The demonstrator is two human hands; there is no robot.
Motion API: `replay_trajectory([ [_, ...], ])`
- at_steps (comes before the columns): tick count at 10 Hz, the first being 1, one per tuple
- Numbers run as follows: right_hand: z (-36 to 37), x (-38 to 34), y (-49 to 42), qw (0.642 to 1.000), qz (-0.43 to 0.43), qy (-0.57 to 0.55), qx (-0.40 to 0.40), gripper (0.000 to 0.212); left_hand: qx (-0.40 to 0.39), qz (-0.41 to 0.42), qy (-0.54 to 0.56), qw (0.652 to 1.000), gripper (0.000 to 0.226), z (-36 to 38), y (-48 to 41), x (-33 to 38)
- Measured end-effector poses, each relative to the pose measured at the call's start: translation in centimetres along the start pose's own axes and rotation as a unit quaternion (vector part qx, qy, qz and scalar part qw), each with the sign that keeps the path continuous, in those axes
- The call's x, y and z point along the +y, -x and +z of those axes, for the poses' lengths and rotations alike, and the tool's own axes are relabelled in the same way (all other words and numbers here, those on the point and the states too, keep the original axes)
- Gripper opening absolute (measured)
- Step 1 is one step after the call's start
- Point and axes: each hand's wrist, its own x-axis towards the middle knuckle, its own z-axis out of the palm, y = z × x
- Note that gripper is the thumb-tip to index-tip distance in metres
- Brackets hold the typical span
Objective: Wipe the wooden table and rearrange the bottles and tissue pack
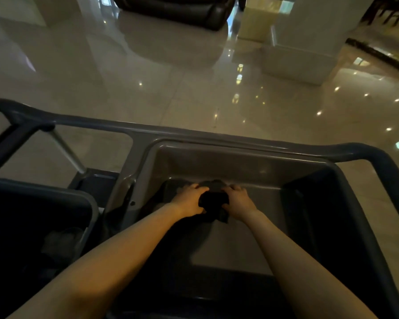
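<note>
Both my hands reach down into the grey tub (pixel 251 162) of a cleaning cart. A dark crumpled cloth (pixel 213 199) lies at the tub's bottom. My left hand (pixel 189 200) grips its left side and my right hand (pixel 238 200) grips its right side. The cloth bunches up between them, and a corner hangs down below my right hand. The wooden table, the bottles and the tissue pack are out of sight.
The cart's grey handle rail (pixel 194 132) runs across the view in front of the tub. A dark bin (pixel 39 217) sits at the cart's left. Beyond lie a glossy tiled floor (pixel 171 77), a dark sofa (pixel 175 10) and a white column (pixel 309 42).
</note>
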Motion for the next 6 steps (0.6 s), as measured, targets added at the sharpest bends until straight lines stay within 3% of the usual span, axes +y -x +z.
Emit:
replay_trajectory([
  [3,1.1,0.0,1.0,0.998,-0.001,0.046,-0.037,0.098,-0.031,-0.021,-0.056,0.998,0.095,0.6,1.1,-0.4],
  [6,-2.4,-0.6,3.9,0.996,0.004,0.047,-0.076,0.107,-0.069,-0.022,-0.118,0.99,0.094,-0.8,2.0,1.9],
])
